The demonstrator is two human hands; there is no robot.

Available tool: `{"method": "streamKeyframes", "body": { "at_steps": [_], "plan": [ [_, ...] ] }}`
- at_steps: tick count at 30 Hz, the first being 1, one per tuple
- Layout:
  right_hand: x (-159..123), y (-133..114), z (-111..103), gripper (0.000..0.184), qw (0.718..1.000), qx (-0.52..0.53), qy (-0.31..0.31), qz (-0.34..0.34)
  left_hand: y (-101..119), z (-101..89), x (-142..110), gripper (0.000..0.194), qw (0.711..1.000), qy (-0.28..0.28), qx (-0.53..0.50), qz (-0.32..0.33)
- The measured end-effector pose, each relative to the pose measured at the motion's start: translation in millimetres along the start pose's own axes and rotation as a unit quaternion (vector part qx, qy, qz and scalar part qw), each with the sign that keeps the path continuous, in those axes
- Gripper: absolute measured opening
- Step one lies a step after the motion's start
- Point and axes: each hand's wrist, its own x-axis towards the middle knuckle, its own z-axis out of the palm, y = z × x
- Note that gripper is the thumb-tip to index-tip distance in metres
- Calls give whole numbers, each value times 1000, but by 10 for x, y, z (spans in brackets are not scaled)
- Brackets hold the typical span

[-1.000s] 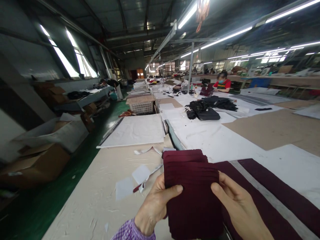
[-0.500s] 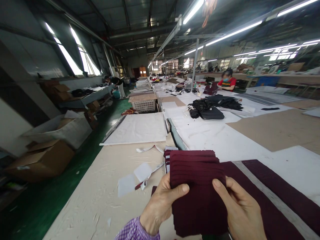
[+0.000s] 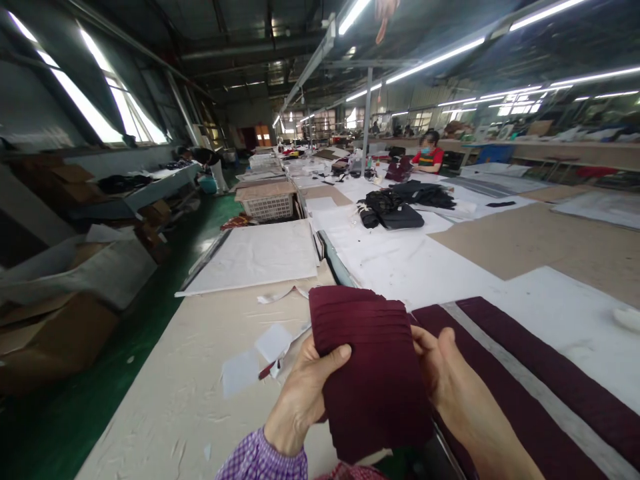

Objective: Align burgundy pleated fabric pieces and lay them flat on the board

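Note:
I hold a stack of dark maroon fabric pieces (image 3: 367, 360) in front of me above the long cutting table (image 3: 200, 400). My left hand (image 3: 303, 393) grips its left edge, thumb on top. My right hand (image 3: 440, 373) holds the right edge, fingers mostly tucked behind the cloth. Two long maroon fabric strips (image 3: 525, 373) lie on white paper on the table to the right, just beyond my right hand.
White paper scraps (image 3: 255, 357) lie on the table left of my hands. A white sheet (image 3: 255, 257), a plastic basket (image 3: 270, 205) and black garments (image 3: 395, 210) sit farther along. Cardboard boxes (image 3: 50, 327) line the green-floored aisle on the left. A person in red (image 3: 426, 157) sits far back.
The view has shifted right and down a little. The maroon stack has moved left and tilted; my right hand has slipped further behind its right edge.

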Motion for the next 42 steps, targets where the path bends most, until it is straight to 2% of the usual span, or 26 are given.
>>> {"method": "streamKeyframes", "body": {
  "at_steps": [3,6,9,11,14,17,24,27,29,32,33,35,38,42],
  "plan": [
    [-43,27,-2,30,997,-62,-46,-18,-20,9,5,24,1000,3,8,0],
    [-93,57,34,45,993,-104,-42,-43,-34,21,-3,24,1000,19,12,-1],
    [-114,82,28,62,980,-140,34,-136,-25,12,-10,27,999,33,16,0],
    [-121,86,-7,54,970,-157,34,-181,-11,-1,-12,28,999,36,20,-1],
    [-134,72,-64,32,959,-185,-10,-213,5,-3,-19,29,999,38,25,0],
    [-141,62,-87,24,949,-214,3,-232,14,18,-35,29,999,33,31,1],
    [-115,70,-46,22,966,-187,7,-181,36,16,-54,27,998,21,54,10],
    [-120,43,-13,45,982,-122,22,-144,38,-8,-78,28,997,22,69,13],
    [-137,23,6,55,989,-96,-18,-108,29,-17,-98,28,997,18,80,14],
    [-180,21,19,44,989,-65,-122,-49,4,-12,-107,25,995,16,102,14],
    [-195,31,17,41,989,-53,-134,-41,-8,-4,-102,24,994,18,107,14],
    [-217,59,5,37,992,-49,-104,-55,-43,25,-79,23,994,22,107,14],
    [-225,95,-43,33,991,-97,-16,-92,-145,97,-22,26,996,28,79,6],
    [-221,125,-189,32,980,-131,67,-135,-402,185,46,29,997,42,69,-9]
  ]
}}
